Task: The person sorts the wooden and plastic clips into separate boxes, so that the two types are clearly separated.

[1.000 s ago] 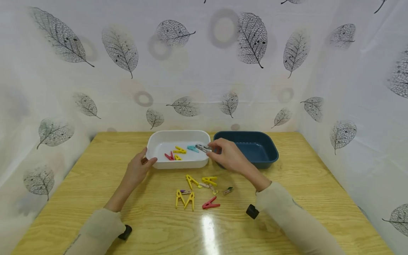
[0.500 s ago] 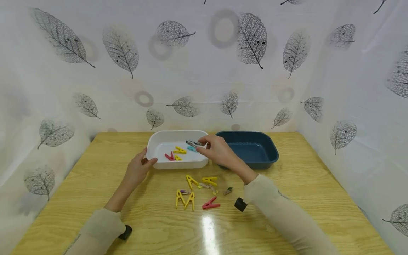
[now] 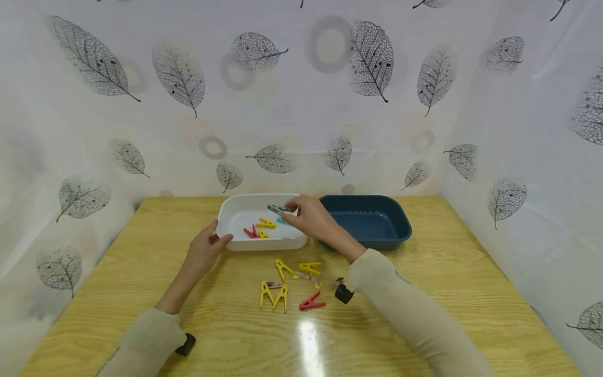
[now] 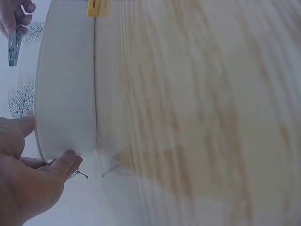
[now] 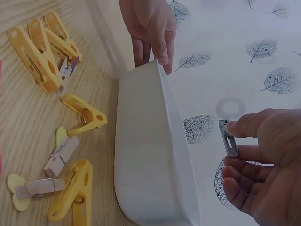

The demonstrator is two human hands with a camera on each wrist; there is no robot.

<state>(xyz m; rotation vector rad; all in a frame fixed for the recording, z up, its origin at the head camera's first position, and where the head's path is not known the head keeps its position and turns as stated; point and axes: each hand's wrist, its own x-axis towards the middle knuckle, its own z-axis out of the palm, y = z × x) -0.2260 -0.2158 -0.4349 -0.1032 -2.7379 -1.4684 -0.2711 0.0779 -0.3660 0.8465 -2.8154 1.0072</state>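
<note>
A grey clothespin (image 3: 278, 209) is pinched between thumb and forefinger of my right hand (image 3: 314, 219), above the inside of the white tub (image 3: 266, 244). At the tub's left end my left hand (image 3: 203, 250) grips the rim. Inside the tub lie a red clothespin (image 3: 250, 232), yellow clothespins (image 3: 267, 223) and a light blue clothespin (image 3: 281, 220), partly hidden behind the right hand. The right wrist view shows the grey clothespin (image 5: 228, 139) hanging from the fingertips, apart from the tub wall.
A dark blue tub (image 3: 386, 243) stands right of the white one. In front lie several yellow clothespins (image 3: 280, 298), a red clothespin (image 3: 312, 301) and small wooden clothespins (image 3: 301, 275) on the wooden table (image 3: 226, 340). A leaf-patterned cloth (image 3: 301, 104) surrounds the table's back and sides.
My right hand has moved left with the grey clothespin, from the white tub's right rim to over its inside. The left hand keeps its place on the rim.
</note>
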